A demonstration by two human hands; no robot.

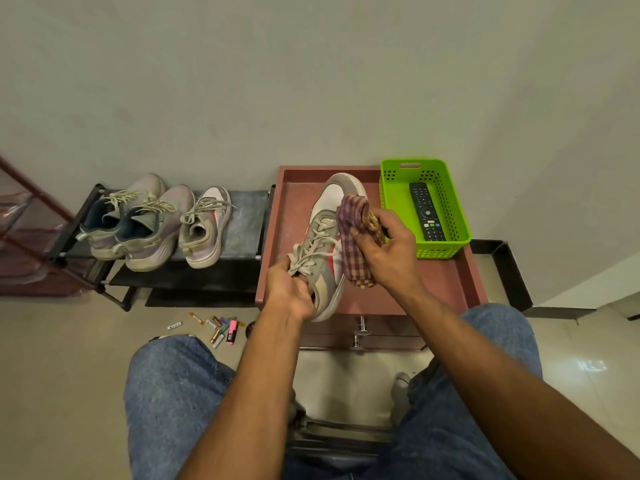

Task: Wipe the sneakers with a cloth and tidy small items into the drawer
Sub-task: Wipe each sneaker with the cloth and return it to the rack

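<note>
While left hand (291, 292) grips sneaker (325, 244), right hand (388, 251) presses cloth (353, 230)

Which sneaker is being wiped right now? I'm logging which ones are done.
The white-and-grey sneaker with the red stripe, held over the brown cabinet top. The left hand grips it, the right hand holds the checked cloth. Three others sit untouched on the rack.

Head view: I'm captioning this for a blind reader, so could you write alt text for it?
A person's left hand holds a grey and white sneaker over a red cabinet top while the right hand presses a checked cloth against it. Three more sneakers sit on a rack, and a green basket holds a remote.
</note>
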